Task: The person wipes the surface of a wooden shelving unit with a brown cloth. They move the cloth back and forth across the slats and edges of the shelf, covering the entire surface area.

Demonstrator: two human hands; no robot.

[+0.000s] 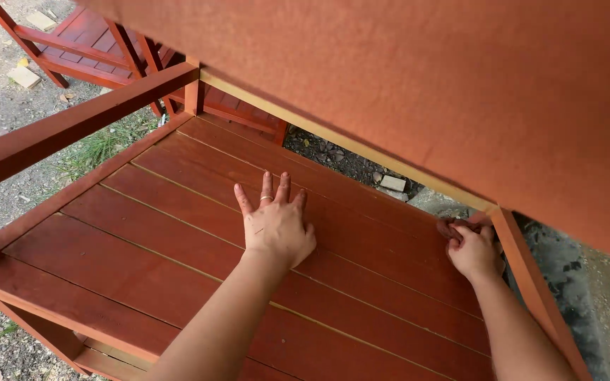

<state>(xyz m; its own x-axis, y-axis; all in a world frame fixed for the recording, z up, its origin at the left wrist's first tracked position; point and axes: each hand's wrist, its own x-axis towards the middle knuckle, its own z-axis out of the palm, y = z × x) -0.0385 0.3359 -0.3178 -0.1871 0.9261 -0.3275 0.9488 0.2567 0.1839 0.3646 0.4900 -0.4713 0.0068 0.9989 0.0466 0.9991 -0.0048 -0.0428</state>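
My left hand (275,224) lies flat, palm down, on the red-brown slatted shelf (142,233), fingers spread and a ring on one finger. It holds nothing. My right hand (473,250) is at the shelf's right edge, beside the slanted right post (531,282). Its fingers are curled around a small reddish-brown piece (449,226) pressed against the slats; I cannot tell what kind of thing it is. A wide red-brown top panel (425,85) with a pale wooden edge hangs over both hands.
A red-brown rail (72,123) crosses at the left above the shelf. Another red-brown slatted piece of furniture (86,42) stands at the back left on gravel. Pale wood offcuts (22,76) lie on the ground, with grass patches (100,144) and stones around.
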